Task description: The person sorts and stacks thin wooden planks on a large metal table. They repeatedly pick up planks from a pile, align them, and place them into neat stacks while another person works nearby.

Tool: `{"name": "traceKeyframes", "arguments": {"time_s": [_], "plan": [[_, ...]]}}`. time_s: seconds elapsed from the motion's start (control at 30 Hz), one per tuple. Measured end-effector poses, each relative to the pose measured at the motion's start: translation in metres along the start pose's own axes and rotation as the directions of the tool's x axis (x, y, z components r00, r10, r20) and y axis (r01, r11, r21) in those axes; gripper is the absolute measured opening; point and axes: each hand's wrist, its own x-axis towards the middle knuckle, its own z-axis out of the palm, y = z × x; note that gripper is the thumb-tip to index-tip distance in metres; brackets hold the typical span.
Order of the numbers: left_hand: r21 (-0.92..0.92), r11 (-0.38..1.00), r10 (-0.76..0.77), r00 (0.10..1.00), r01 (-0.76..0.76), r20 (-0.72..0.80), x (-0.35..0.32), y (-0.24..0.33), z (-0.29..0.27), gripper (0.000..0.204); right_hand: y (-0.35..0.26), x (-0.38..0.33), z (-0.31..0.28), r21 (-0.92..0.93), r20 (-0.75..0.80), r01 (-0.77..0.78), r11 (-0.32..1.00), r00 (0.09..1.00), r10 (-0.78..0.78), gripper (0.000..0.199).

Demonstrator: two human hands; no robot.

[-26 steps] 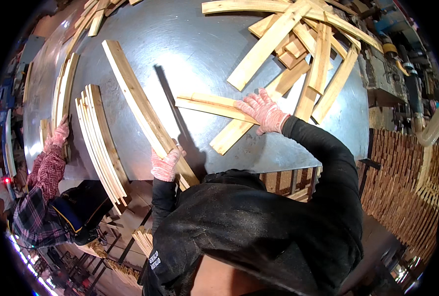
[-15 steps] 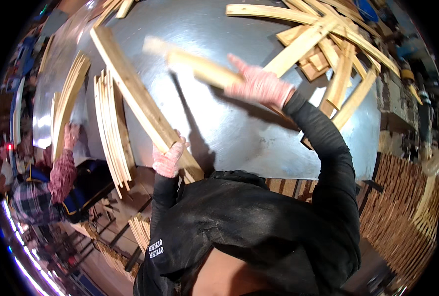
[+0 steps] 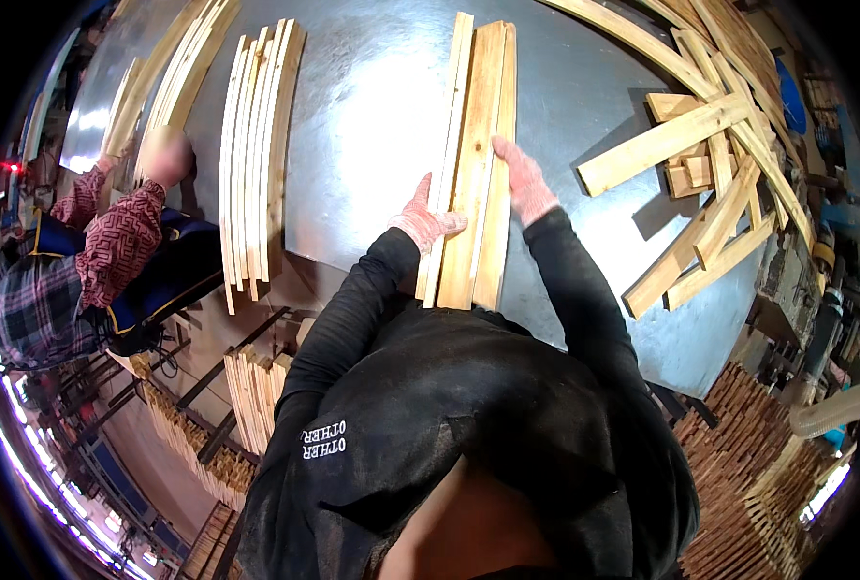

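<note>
In front of me a few long pale wooden boards point(image 3: 472, 159) lie side by side, their near ends close to my jacket. My left hand point(image 3: 426, 218), in a pinkish knit glove, grips them from the left, its thumb laid across the top and a finger pointing along the outer strip. My gloved right hand point(image 3: 524, 182) holds their right edge, fingertips on the outer board. Its thumb is hard to make out. To the left, a row of thin curved wooden strips point(image 3: 261, 145) stands on edge, untouched by me.
The boards rest on a shiny metal table point(image 3: 352, 193). A loose heap of wooden pieces point(image 3: 715, 159) covers its right side. At the left a co-worker's hand point(image 3: 166, 157) is by more strips point(image 3: 190, 68). Stacked wood point(image 3: 758, 464) stands below the table at the right.
My right hand has brought its swinging board down beside the one in my left hand. Both hands now hold the boards together, pointing straight away from me. My view has turned somewhat.
</note>
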Motion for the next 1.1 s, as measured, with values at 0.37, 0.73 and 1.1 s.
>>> {"name": "traceKeyframes", "arguments": {"time_s": [0.37,0.73,1.1], "plan": [[0.756,0.650,0.095,0.980,0.071,-0.174,0.005,0.078,-0.021,0.101,-0.033,0.020,0.006,-0.030,0.164,-0.212,0.977,0.963,0.214,0.042],[0.605,0.793,0.186,0.974,-0.071,-0.129,0.041,0.055,-0.039,0.081,-0.039,0.049,-0.014,0.862,0.494,-0.490,-0.129,0.754,0.433,0.048],[0.336,0.930,0.257,0.915,-0.147,-0.312,0.004,0.013,-0.111,0.081,-0.152,-0.099,-0.126,-0.417,-0.162,-0.588,0.693,0.799,0.580,0.045]]}}
